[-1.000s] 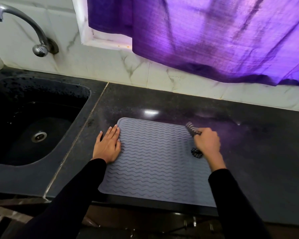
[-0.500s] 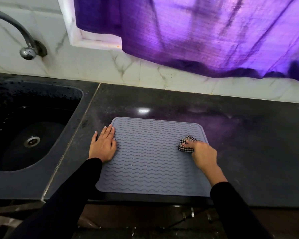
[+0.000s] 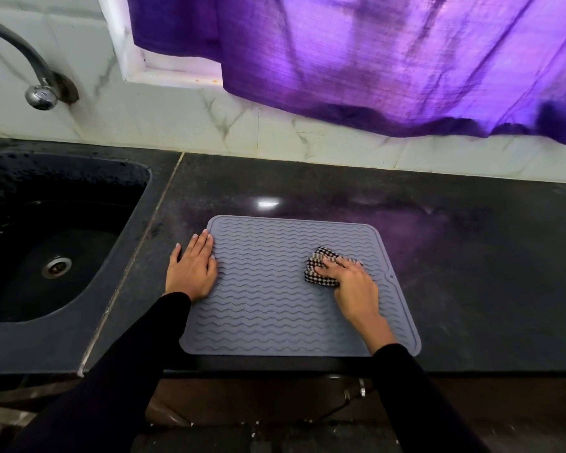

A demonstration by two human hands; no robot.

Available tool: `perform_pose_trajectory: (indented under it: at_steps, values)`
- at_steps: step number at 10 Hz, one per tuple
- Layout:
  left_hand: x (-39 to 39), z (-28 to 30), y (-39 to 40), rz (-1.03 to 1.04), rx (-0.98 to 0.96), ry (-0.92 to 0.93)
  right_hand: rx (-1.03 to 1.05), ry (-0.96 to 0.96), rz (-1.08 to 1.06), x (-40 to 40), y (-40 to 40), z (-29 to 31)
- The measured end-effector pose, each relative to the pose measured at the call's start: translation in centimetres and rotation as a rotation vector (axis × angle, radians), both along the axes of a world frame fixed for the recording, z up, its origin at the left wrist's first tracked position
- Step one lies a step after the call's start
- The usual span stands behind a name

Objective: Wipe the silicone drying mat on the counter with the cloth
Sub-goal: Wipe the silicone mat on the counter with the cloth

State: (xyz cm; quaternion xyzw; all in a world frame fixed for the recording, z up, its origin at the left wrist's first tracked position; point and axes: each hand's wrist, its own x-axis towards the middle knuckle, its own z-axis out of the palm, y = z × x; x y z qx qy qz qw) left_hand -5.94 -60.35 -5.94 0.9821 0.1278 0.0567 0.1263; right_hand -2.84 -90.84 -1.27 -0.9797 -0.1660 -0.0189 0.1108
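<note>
Head view: grey mat [image 3: 275, 289] flat on dark counter [image 3: 471, 273], near its front edge, right of sink [image 3: 46, 240]. Left hand [image 3: 192, 273] flat, fingers straight, pressing mat's left edge as before. Right hand [image 3: 350, 286] pressing bunched checked cloth [image 3: 321, 268] under outstretched fingers; moved since a second ago from mat's far right corner inward toward right-centre
</note>
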Motion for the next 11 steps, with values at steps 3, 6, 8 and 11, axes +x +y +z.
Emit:
perform_pose_trajectory:
  at_steps: [3,6,8,11]
  values:
    - [0.0,0.1,0.1,-0.013,-0.007,0.021,-0.037,-0.019,-0.099,0.3,-3.9,-0.4]
    - [0.0,0.1,-0.1,-0.005,-0.001,0.007,0.263,0.097,-0.735,1.8,-4.2,4.7]
    - [-0.2,0.2,0.0,-0.008,0.006,0.006,0.112,-0.002,-0.182,-1.1,-0.6,0.3]
    - [-0.1,0.2,0.0,-0.013,0.005,0.017,-0.066,-0.09,-0.271,-0.9,-4.6,-0.3]
